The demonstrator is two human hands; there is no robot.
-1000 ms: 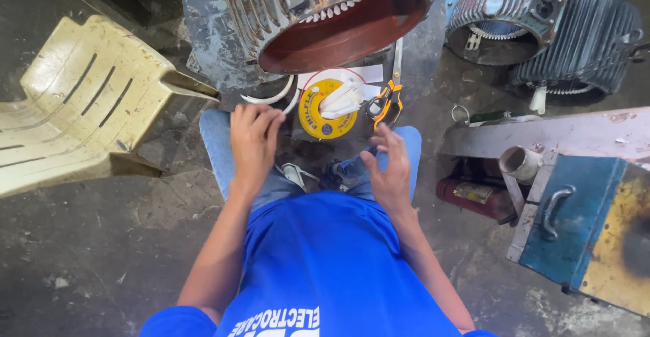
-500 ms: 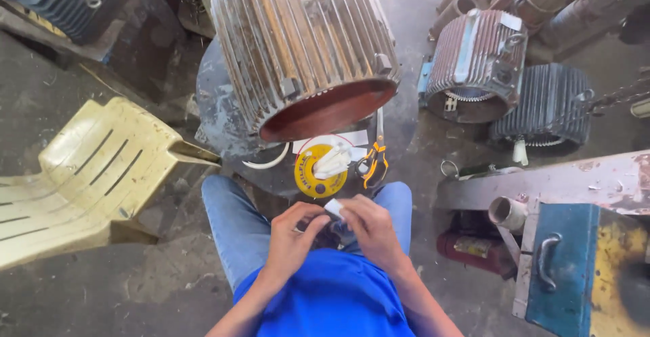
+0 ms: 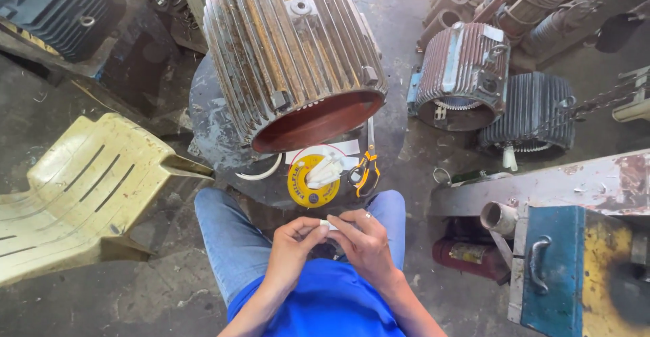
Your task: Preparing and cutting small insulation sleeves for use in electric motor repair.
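My left hand [image 3: 293,243] and my right hand [image 3: 364,239] meet in front of my chest, above my knees in blue jeans. Both pinch a small white piece [image 3: 329,225] between the fingertips. Just beyond them a yellow tape roll [image 3: 308,186] lies on the round dark table [image 3: 210,134], with white strips [image 3: 326,172] resting on it. Orange-handled scissors [image 3: 365,168] lie to the right of the roll. A large ribbed motor housing [image 3: 291,53] with a red inside stands tilted on the table behind them.
A pale yellow plastic chair [image 3: 81,195] lies at the left. Two smaller ribbed motor housings [image 3: 467,73] sit on the floor at the right, with pump parts behind. A blue and yellow metal box [image 3: 575,269] and a grey pipe end [image 3: 497,216] stand near my right.
Both hands have drawn back from the table toward my chest and closed together on the small white piece. The view has tilted up, showing more of the big housing.
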